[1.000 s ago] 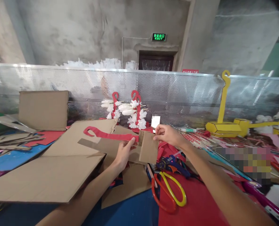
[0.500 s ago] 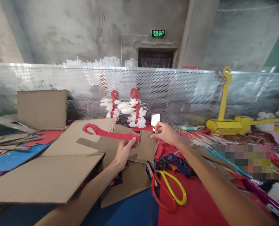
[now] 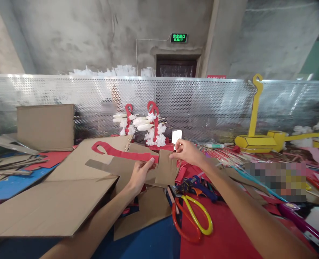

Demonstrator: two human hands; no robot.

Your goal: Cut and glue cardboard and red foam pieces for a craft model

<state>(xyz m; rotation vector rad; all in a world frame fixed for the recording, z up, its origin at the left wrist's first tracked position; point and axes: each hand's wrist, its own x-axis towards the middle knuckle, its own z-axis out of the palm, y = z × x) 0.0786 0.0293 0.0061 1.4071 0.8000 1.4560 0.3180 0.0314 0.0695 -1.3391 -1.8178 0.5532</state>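
1. Left hand (image 3: 140, 175) is gripping the hook (image 3: 121, 153) by its straight end.
2. Right hand (image 3: 188, 151) is pinching the card (image 3: 165, 169) near its top right.
3. Hook's end is meeting the card's left edge.

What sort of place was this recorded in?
Probably a craft workshop: a glue gun and scissors lie near the cardboard piece in hand, and red hook-topped pieces trimmed with white flower shapes stand behind.
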